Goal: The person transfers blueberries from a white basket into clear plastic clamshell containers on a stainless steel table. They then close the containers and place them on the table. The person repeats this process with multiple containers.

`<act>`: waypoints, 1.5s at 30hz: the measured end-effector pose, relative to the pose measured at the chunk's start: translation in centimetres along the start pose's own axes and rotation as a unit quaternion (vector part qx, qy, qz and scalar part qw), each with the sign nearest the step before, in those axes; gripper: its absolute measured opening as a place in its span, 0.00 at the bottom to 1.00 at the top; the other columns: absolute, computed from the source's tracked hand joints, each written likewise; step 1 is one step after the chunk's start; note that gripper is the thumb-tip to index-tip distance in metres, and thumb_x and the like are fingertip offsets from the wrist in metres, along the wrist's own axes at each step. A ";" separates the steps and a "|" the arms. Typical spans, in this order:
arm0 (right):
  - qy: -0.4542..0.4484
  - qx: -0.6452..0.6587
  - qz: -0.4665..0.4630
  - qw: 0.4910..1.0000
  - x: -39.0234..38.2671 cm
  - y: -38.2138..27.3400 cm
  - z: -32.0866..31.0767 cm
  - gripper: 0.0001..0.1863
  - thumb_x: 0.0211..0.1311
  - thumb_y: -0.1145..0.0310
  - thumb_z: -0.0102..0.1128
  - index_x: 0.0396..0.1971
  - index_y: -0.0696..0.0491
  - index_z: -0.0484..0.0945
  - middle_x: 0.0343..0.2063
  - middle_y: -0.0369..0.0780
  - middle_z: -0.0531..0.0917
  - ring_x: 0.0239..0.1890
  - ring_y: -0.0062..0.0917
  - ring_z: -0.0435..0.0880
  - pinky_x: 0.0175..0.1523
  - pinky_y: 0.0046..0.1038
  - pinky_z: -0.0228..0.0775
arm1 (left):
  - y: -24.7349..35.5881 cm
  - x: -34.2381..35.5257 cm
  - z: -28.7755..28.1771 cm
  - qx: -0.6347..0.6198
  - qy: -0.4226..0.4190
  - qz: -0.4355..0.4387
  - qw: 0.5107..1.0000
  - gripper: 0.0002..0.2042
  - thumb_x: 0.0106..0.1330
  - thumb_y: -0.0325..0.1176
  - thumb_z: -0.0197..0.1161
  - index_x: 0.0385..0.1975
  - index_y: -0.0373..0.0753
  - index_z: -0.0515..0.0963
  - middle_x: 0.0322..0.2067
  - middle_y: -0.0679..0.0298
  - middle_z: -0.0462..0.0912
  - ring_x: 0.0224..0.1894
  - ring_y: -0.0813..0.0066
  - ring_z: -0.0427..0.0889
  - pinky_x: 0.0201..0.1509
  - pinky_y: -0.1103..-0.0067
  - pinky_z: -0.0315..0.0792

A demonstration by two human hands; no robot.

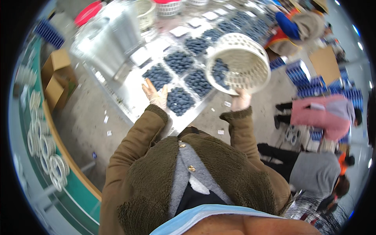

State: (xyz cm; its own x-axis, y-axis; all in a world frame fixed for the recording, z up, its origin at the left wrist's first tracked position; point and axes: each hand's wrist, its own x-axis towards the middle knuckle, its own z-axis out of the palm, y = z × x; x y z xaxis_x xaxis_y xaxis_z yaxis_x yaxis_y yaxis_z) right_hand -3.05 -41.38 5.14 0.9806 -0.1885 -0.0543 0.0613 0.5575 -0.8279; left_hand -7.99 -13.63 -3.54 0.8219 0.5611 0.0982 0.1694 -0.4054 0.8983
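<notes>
My left hand (156,95), in a pale glove, has its fingers spread at the near left of several clear punnets of dark blueberries (179,101) on a metal table (129,100). My right hand (241,98) grips a white perforated plastic basket (246,70) by its lower edge. The basket is tilted with its mouth toward the punnets, and a small pile of blueberries (220,72) lies inside it.
Stacked clear containers (105,39) stand at back left, near cardboard boxes (55,78). A green conveyor (74,197) curves along the left, bearing white reels. A co-worker (297,27) is at the far right of the table; other people (317,117) stand right among blue crates (299,74).
</notes>
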 end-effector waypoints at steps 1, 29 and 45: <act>-0.006 0.005 -0.016 1.000 0.3 0.1 0.0 0.39 0.39 0.87 0.41 0.60 0.53 0.55 0.56 0.44 0.64 0.57 0.37 0.66 0.57 0.41 0.65 | 0.7 0.6 -1.5 0.022 -0.012 -0.002 1.000 0.46 0.52 0.45 0.65 0.65 0.41 0.40 0.63 0.38 0.33 0.66 0.44 0.34 0.66 0.61 0.39; 0.002 -0.023 0.009 1.000 -0.1 0.8 2.5 0.37 0.40 0.86 0.41 0.58 0.57 0.55 0.50 0.48 0.68 0.46 0.42 0.75 0.44 0.47 0.76 | 6.8 25.1 -28.1 -0.033 -0.037 0.125 0.991 0.11 0.59 0.33 0.60 0.36 0.31 0.77 0.32 0.64 0.80 0.36 0.76 0.77 0.41 0.83 0.69; -0.030 -0.003 -0.017 0.999 0.0 1.4 2.5 0.26 0.41 0.84 0.41 0.47 0.68 0.57 0.38 0.52 0.70 0.38 0.45 0.77 0.45 0.49 0.75 | 10.5 3.1 -22.0 0.365 0.263 0.598 0.663 0.06 0.57 0.35 0.60 0.31 0.44 0.74 0.20 0.68 0.69 0.19 0.77 0.68 0.18 0.82 0.65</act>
State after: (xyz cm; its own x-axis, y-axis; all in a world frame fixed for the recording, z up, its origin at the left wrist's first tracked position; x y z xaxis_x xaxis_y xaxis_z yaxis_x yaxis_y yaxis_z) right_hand -2.53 -38.59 5.38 0.9875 -0.1574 0.0074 0.0935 0.5477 -0.8315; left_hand -15.66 -0.25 15.64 0.3341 -0.3806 0.8623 -0.0571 -0.9213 -0.3845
